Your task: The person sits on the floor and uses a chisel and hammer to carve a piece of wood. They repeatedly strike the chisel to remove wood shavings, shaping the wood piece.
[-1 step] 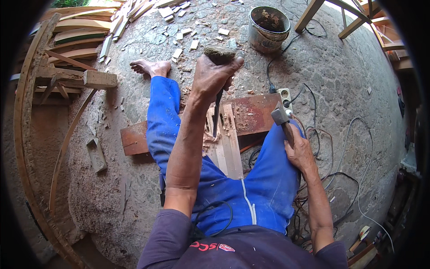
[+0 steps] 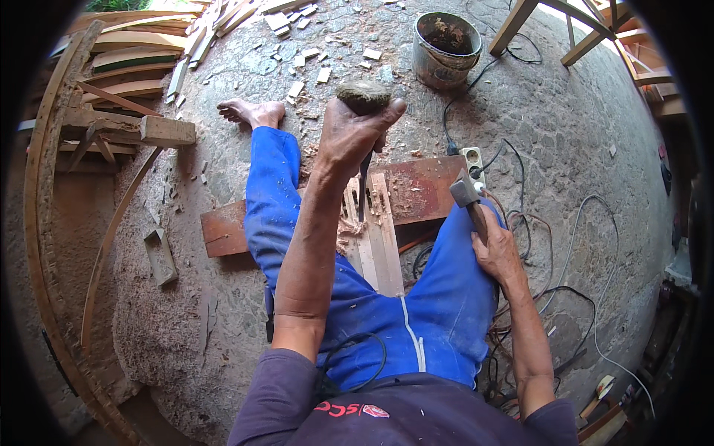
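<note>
My left hand (image 2: 348,137) is closed around a chisel (image 2: 363,94), its worn, fibrous handle top showing above the fist. The dark blade slants down to pale wooden pieces (image 2: 385,249) with slots cut in them, and its tip meets the wood among curled shavings. These pieces lie side by side across a reddish-brown board (image 2: 435,186), running back between my thighs. My right hand (image 2: 497,256) grips a hammer (image 2: 465,193) by its wooden handle. The hammer's metal head points up and away, and the hand rests on my right thigh.
Beyond the board stands a dirty bucket (image 2: 446,56). A white power strip (image 2: 474,160) with cables lies to the right. Wood offcuts (image 2: 323,75) are scattered ahead, a small box-shaped piece (image 2: 160,256) lies left, and a wooden frame (image 2: 167,131) borders the far left.
My left hand has tilted the chisel slightly, so more of the handle top shows and the blade tip sits a little farther right and higher. The right hand and hammer stay put.
</note>
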